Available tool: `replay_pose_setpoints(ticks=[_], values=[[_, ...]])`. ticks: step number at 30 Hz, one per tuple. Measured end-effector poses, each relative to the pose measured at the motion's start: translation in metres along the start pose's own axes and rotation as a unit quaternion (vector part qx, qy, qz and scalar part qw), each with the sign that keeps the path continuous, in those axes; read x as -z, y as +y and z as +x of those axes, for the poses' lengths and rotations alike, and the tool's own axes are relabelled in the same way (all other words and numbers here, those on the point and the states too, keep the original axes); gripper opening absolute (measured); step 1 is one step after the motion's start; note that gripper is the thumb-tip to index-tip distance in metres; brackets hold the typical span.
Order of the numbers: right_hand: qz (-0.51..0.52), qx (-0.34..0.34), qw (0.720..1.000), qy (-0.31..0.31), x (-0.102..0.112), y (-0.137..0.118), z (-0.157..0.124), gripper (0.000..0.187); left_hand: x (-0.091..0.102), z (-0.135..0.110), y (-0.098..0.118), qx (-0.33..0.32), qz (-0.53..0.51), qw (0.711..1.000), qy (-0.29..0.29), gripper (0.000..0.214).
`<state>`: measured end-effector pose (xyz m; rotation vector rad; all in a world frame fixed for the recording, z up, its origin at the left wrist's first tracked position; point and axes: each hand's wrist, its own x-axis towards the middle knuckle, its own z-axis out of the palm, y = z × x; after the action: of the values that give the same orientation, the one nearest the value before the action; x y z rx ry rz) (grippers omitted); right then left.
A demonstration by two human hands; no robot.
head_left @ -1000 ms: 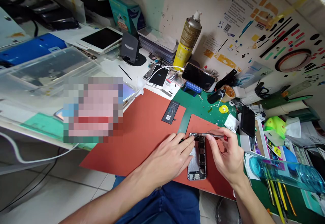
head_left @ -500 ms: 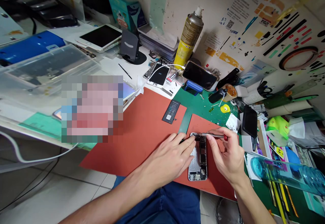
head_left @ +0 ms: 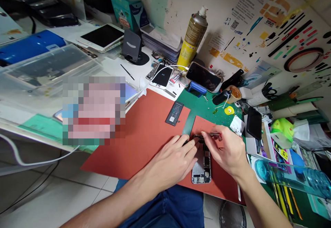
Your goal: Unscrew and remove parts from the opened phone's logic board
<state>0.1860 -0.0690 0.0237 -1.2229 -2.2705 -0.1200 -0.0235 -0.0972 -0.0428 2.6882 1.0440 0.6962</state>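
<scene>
An opened phone (head_left: 198,169) lies on the red-brown mat (head_left: 139,138), its silver inside and small circuit parts showing. My left hand (head_left: 178,159) rests over the upper left side of the phone, fingers bent across its edge and holding it. My right hand (head_left: 230,148) is closed round a slim metal screwdriver (head_left: 215,134) with a red end. The tool lies nearly level over the top end of the phone, and my fingers hide its tip. Beyond my left hand, a black phone battery (head_left: 174,113) lies flat on the mat.
Behind the mat, a phone (head_left: 204,77) leans on a blue stand, near a yellow spray can (head_left: 191,37). At the right are a parts tray (head_left: 267,136), a clear plastic bottle (head_left: 292,178) and several thin tools (head_left: 287,197). A clear plastic case (head_left: 51,69) stands left.
My right hand has moved left with the screwdriver, so its fingertips are now over the top of the phone. My left hand, the phone and the battery have stayed in place.
</scene>
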Motion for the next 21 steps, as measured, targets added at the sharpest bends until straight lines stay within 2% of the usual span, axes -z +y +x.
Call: replay_pose_setpoints(ticks=[4,14,21], values=[[0.0,0.025,1.0,0.004,-0.003,0.0,0.005,0.005,0.001,0.0,0.0,-0.001,0.003,1.0,-0.011,0.027],[0.026,0.004,0.999,-0.027,0.0,0.0,0.012,0.016,0.002,0.001,-0.001,-0.008,0.003,1.0,-0.01,0.024],[0.016,0.003,1.0,-0.011,-0.004,0.001,0.01,0.012,0.001,0.001,-0.002,-0.005,-0.003,1.0,-0.007,0.022]])
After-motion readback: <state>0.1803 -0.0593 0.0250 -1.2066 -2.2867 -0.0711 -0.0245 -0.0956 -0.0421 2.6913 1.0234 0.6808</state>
